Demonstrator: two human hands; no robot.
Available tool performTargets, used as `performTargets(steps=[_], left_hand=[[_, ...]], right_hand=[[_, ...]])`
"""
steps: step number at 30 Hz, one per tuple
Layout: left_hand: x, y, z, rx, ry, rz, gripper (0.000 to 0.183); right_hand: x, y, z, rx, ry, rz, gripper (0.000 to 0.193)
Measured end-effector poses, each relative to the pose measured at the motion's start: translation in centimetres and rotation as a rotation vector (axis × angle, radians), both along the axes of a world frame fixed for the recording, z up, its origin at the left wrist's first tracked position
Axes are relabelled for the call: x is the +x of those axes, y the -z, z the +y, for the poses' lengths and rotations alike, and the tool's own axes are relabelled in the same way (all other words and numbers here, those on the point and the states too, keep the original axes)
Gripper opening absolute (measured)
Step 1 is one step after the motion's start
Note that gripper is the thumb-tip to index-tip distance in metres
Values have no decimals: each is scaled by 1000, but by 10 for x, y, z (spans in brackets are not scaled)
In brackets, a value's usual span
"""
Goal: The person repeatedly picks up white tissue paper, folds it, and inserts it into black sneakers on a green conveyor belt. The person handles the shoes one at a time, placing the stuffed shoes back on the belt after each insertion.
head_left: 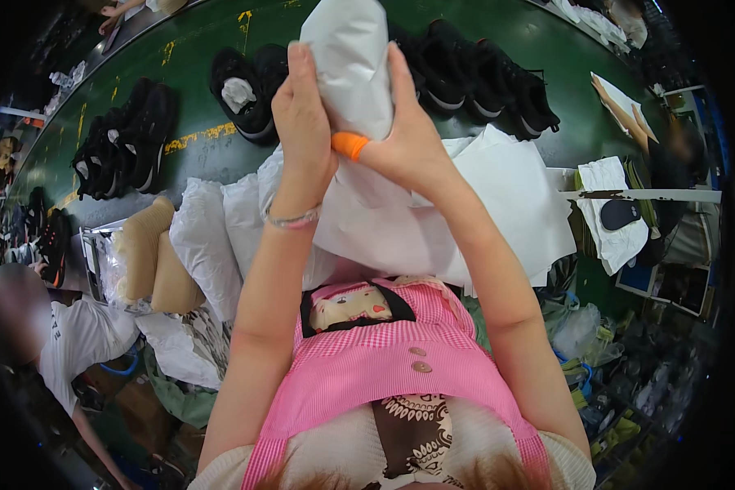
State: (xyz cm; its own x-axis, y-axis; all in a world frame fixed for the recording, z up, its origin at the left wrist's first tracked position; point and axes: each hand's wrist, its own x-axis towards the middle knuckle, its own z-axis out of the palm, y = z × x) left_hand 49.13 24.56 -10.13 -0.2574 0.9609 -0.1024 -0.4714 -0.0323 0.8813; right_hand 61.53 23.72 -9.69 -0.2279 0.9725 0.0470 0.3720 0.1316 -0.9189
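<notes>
Both my hands hold a smooth white paper bundle (351, 69) with a rounded top, raised over the green table. My left hand (304, 122) presses along its left side, fingers pointing up. On the opposite side my right hand (408, 143) grips it, with an orange band around the thumb. What is inside the paper is hidden. Below my wrists lies a loose pile of white paper sheets (498, 204). Black sneakers stand just behind my hands: a pair (241, 94) to the left, one with white paper stuffed in it, and several more (474, 77) to the right.
More black shoes (131, 143) stand at the table's left. Plump white paper bundles (207, 229) and tan bundles (151, 253) sit at the near left edge. A co-worker (82, 335) is at left; another person's hands (625, 114) handle white paper at right. A dark insole-like piece (619, 214) lies on paper.
</notes>
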Motion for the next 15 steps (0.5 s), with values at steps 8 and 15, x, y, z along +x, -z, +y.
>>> performTargets(steps=[8, 15], left_hand=[[7, -49, 51, 448, -347, 1213, 31], [20, -60, 37, 195, 185, 51, 38]], right_hand=[[27, -53, 48, 480, 333, -68, 100], [10, -60, 46, 832, 330, -330, 108]])
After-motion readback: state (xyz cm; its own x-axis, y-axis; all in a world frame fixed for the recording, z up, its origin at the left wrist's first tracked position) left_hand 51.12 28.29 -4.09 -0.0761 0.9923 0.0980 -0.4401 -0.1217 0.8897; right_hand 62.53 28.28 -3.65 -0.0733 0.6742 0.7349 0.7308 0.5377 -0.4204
